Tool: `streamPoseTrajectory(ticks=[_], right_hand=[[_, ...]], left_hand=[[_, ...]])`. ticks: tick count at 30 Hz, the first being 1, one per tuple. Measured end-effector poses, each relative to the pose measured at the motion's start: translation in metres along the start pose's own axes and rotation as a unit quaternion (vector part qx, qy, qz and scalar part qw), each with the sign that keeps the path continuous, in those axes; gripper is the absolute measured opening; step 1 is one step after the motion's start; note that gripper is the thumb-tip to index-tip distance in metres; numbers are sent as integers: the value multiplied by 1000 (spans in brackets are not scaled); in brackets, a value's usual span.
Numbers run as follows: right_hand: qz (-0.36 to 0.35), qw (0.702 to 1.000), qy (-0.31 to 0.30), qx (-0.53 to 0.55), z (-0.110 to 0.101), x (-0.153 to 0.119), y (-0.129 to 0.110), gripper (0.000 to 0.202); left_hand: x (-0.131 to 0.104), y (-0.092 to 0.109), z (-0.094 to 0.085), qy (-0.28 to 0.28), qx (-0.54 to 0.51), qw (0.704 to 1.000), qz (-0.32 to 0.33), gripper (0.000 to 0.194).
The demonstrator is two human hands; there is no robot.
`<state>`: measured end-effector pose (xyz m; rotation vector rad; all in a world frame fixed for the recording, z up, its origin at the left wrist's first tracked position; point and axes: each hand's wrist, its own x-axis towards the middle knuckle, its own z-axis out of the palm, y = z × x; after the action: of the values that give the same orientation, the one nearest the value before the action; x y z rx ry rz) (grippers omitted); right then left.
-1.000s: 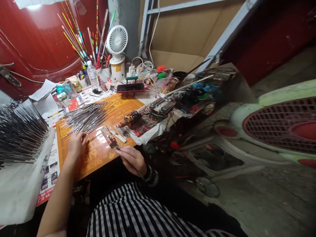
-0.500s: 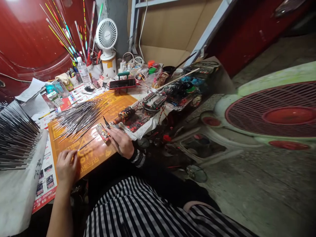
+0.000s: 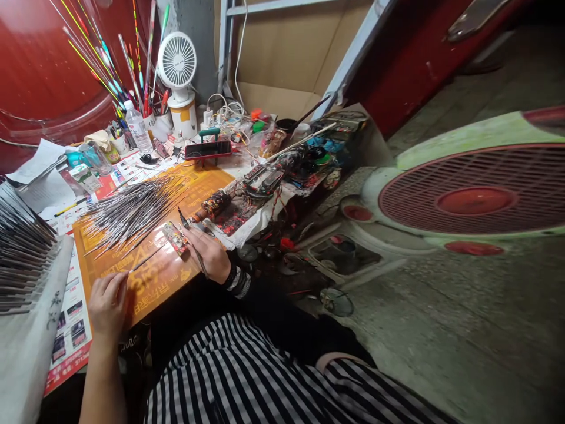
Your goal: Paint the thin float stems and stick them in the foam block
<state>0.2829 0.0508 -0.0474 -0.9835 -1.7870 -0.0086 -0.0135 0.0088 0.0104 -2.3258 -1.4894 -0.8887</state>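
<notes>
My left hand [image 3: 108,299] is closed in a pinch on the near end of a thin stick [image 3: 148,258], which slants up and away over the orange mat [image 3: 99,265]. Close to the stick's far end, my right hand [image 3: 208,253] is closed around a small paint-smeared plate [image 3: 175,238]. A slim dark pen-like tool [image 3: 182,217] pokes out past the fingers of that hand; its exact kind is unclear. Beyond both hands, a loose pile of thin grey sticks [image 3: 130,209] lies on the mat.
More dark-tipped sticks [image 3: 22,259] stand in rows in a white foam block [image 3: 33,359] at left. Behind are a phone [image 3: 208,150], a small white fan [image 3: 177,62] and a water bottle [image 3: 138,126]. Paint-crusted clutter [image 3: 265,179] covers the right side; a large fan [image 3: 477,200] stands beyond.
The camera has turned slightly right, so the whole scene sits further left. Both hands keep nearly the same pose and the same things.
</notes>
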Motion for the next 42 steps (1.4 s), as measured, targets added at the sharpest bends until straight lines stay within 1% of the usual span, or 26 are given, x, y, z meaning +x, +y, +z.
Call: streamPoseTrajectory(ticks=[4, 7, 10, 12, 16, 20, 28, 31, 42], right_hand=[[13, 1000, -1, 3, 0, 1, 0, 53], [13, 1000, 15, 9, -2, 1, -2, 53], [-10, 997, 59, 44, -5, -5, -7, 53], [-41, 993, 74, 80, -7, -15, -13, 54], [-92, 987, 57, 120, -4, -37, -23, 58], [-97, 989, 43, 103, 2, -49, -27, 61], [-78, 992, 28, 92, 0, -47, -30, 58], [-75, 994, 18, 81, 0, -47, -31, 57], [-62, 996, 12, 67, 2, -49, -32, 53]], left_hand=[[2, 2, 1, -5, -15, 1000, -9, 20], [3, 3, 3, -7, -20, 1000, -12, 20], [2, 5, 7, -4, -18, 1000, -21, 18], [0, 7, 9, -5, -18, 999, -27, 18], [-2, 10, 11, -14, -22, 999, -43, 18], [-3, 11, 11, -2, -23, 999, -37, 17], [-3, 11, 10, 19, -28, 999, -14, 15], [-3, 11, 11, 21, -24, 999, -6, 14], [-2, 12, 9, 18, -22, 1000, 4, 12]])
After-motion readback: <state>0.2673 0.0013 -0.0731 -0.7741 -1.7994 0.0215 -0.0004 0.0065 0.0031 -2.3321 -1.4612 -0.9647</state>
